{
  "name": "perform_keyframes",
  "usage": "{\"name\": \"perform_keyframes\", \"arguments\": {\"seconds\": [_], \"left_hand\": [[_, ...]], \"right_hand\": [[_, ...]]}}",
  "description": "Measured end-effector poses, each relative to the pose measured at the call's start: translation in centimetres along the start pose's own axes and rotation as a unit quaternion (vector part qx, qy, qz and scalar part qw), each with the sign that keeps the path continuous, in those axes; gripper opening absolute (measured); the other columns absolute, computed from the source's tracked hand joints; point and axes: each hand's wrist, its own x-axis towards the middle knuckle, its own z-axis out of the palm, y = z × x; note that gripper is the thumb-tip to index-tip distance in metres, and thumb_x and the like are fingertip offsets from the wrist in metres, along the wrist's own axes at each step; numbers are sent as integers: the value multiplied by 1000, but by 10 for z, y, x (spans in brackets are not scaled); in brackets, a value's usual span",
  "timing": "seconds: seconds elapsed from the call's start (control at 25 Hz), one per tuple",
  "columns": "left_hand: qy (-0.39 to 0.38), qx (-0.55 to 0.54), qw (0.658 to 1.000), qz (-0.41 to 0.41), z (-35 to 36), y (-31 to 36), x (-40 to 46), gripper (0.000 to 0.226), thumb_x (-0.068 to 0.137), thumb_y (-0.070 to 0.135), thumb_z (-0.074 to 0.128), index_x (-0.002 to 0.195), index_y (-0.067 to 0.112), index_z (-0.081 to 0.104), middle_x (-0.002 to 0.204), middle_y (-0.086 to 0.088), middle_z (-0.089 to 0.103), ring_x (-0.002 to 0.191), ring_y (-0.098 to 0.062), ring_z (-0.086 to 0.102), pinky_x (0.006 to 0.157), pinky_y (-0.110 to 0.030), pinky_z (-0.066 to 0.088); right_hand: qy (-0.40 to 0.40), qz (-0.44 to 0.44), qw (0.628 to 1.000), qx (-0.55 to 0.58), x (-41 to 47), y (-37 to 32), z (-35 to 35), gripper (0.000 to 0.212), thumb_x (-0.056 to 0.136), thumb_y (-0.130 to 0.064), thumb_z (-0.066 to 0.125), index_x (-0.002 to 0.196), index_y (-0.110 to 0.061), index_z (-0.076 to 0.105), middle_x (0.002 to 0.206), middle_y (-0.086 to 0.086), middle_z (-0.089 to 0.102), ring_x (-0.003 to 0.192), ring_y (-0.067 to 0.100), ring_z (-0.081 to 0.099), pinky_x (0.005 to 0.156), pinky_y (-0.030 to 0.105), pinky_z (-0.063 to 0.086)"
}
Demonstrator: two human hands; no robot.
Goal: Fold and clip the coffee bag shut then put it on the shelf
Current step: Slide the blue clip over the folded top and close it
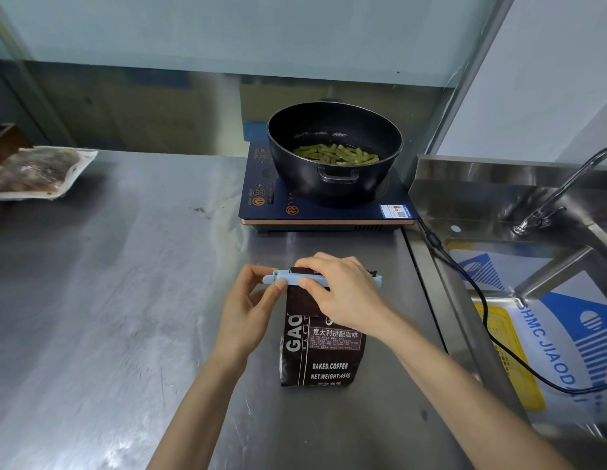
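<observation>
A: A steel counter point(119, 300) fills the view, with a steel splashback behind. Where is the coffee bag?

B: The coffee bag point(320, 354) stands upright near the front of the counter, dark brown with white lettering. Its top is folded over, and a pale blue clip point(281, 278) lies across the fold.

A: And the hands?

B: The left hand point(251, 307) pinches the clip's left end between thumb and fingers. The right hand point(342, 293) lies over the clip and bag top, fingers pressed down on them. It hides the middle of the clip; only the ends show, so I cannot tell whether the clip is latched. The wrist covers part of the label too.

A: Further out?

B: Behind the bag sits an induction cooker point(278, 198) carrying a black pot point(332, 154) with green pieces inside. A sealed food packet point(37, 171) lies far left, partly cut off. To the right is a sink point(498, 198) with a tap point(563, 188) and a printed sack point(566, 334); its lettering is cut off.
</observation>
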Motion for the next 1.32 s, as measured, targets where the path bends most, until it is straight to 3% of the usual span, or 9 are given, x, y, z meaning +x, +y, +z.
{"name": "perform_keyframes", "arguments": {"seconds": [0.12, 0.32, 0.44, 0.72, 0.8, 0.92, 1.0, 1.16, 1.32], "left_hand": [[8, 13, 1000, 3, 1, -1, 0, 8, 84, 17, 55, 79, 23, 53, 91, -1, 63, 82, -10, 63, 73, -14, 50], [1, -14, 1000, -7, 1, 1, -1, 6, 84, 17, 56, 82, 23, 55, 89, 5, 64, 74, 5, 63, 69, -6, 49], [4, -18, 1000, -10, 1, 2, -2, 6, 83, 17, 57, 84, 24, 56, 91, 6, 64, 75, 5, 63, 69, -6, 49], [-24, 4, 1000, -12, 1, 4, -5, 19, 82, 11, 58, 96, 23, 54, 102, 4, 63, 94, -8, 61, 76, -16, 50], [-31, 7, 999, -11, 1, 4, -6, 23, 82, 10, 58, 99, 25, 53, 103, 1, 63, 94, -8, 61, 71, -9, 50], [-33, 9, 999, -10, 1, 3, -6, 24, 82, 10, 57, 97, 28, 52, 102, 0, 63, 93, -7, 60, 69, -5, 48], [-34, 6, 999, -11, 2, 2, -6, 26, 82, 9, 57, 96, 31, 51, 100, -2, 62, 92, -9, 59, 67, -3, 47], [-30, -14, 999, -18, 4, 2, -7, 30, 82, 5, 56, 106, 21, 51, 93, -2, 59, 85, -11, 58, 66, -4, 47], [-28, -17, 999, -23, 3, 1, -8, 33, 82, 5, 56, 110, 22, 50, 94, -1, 59, 86, -10, 58, 65, -4, 47]], "right_hand": [[3, 2, 1000, 0, 0, 1, 0, 33, 91, -27, 44, 123, -21, 49, 113, 0, 61, 102, 22, 52, 82, 23, 23], [4, 3, 1000, 6, 1, 3, 3, 32, 90, -27, 46, 120, -21, 51, 108, 1, 62, 98, 20, 52, 85, 23, 25], [12, -1, 999, 30, 2, 5, 3, 30, 87, -28, 50, 115, -19, 55, 101, 3, 64, 90, 19, 56, 94, 33, 37], [41, 2, 997, 71, -4, 12, -5, 34, 82, -28, 59, 115, -23, 56, 110, -2, 66, 103, 14, 58, 97, 35, 43], [68, 15, 994, 89, -8, 20, -11, 33, 81, -27, 61, 113, -24, 57, 107, -5, 65, 100, 7, 58, 94, 25, 45], [125, 52, 984, 116, -21, 37, -20, 29, 81, -21, 61, 110, -20, 60, 102, -9, 61, 95, 0, 53, 81, -2, 34], [163, 81, 973, 141, -31, 50, -23, 28, 81, -18, 61, 109, -20, 61, 101, -9, 59, 95, 2, 55, 79, -5, 31], [181, 137, 954, 197, -50, 71, -10, 27, 81, -15, 62, 107, -21, 59, 103, -5, 60, 92, 0, 55, 82, 5, 41], [165, 187, 928, 276, -63, 77, 15, 22, 77, -13, 65, 84, -30, 54, 84, -7, 62, 83, 11, 59, 78, 21, 44]]}}
